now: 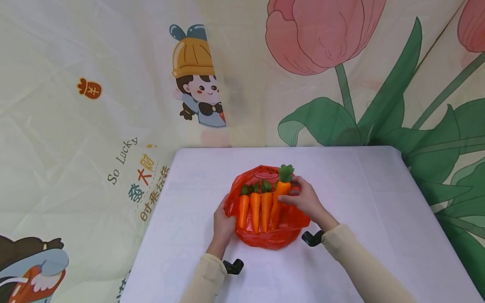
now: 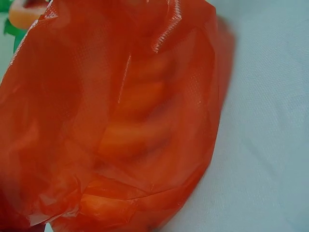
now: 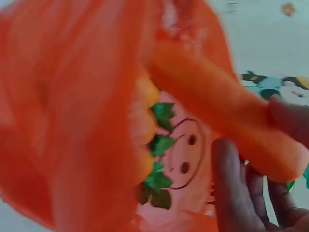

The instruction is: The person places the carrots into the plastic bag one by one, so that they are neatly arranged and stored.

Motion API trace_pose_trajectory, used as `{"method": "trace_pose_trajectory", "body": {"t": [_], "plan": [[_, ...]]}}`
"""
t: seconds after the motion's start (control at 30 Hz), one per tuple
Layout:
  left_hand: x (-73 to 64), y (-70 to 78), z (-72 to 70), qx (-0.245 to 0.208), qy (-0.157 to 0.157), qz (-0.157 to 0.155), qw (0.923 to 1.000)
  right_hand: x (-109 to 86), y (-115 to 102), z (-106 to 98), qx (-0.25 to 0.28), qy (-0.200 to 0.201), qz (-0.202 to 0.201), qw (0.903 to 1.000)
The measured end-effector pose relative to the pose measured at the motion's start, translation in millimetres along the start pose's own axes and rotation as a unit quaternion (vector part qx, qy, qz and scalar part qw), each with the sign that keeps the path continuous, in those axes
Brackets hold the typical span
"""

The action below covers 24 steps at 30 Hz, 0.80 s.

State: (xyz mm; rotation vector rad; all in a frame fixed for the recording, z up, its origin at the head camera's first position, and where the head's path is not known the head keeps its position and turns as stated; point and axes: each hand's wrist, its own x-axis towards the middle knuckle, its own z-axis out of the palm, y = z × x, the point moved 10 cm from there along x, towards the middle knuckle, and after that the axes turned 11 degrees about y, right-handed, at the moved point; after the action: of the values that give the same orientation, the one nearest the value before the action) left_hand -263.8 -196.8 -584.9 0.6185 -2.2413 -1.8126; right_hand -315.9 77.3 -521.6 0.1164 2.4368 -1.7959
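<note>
A red plastic bag [image 1: 291, 219] lies with its mouth spread on the white table, several orange carrots [image 1: 255, 210] side by side inside it. My right hand [image 1: 303, 198] grips the rightmost carrot [image 1: 280, 191] near its green top, and its tip reaches down into the bag. In the right wrist view this carrot [image 3: 227, 106] slants between thumb and fingers. At the bag's left rim my left hand [image 1: 223, 223] holds the plastic; some of its fingers are hidden. Through the bag's side [image 2: 145, 106], the left wrist view shows blurred orange carrot shapes.
The white table [image 1: 363, 202] extends around the bag. Behind it hangs a cloth [image 1: 250, 105] printed with tulips and cartoon figures. A dark wrist camera mount [image 1: 233, 266] sits by the left cuff, another mount [image 1: 313, 238] by the right. A smiling face [image 3: 186, 154] is printed on the bag.
</note>
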Motion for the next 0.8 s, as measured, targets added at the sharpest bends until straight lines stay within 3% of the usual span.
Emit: {"method": "trace_pose_trajectory", "body": {"t": [0.37,0.63,0.8], "plan": [[0.2,0.9,0.9,0.004,0.001,-0.003,1.0000,11.1,24,14,-0.177,0.026,-0.004,0.9839],[1.8,0.4,0.3,0.007,0.002,-0.001,1.0000,14.8,29,13,-0.296,0.043,-0.052,0.9528],[2.0,0.4,-0.6,0.008,0.002,0.002,1.0000,16.8,32,14,-0.340,0.043,-0.071,0.9369]]}}
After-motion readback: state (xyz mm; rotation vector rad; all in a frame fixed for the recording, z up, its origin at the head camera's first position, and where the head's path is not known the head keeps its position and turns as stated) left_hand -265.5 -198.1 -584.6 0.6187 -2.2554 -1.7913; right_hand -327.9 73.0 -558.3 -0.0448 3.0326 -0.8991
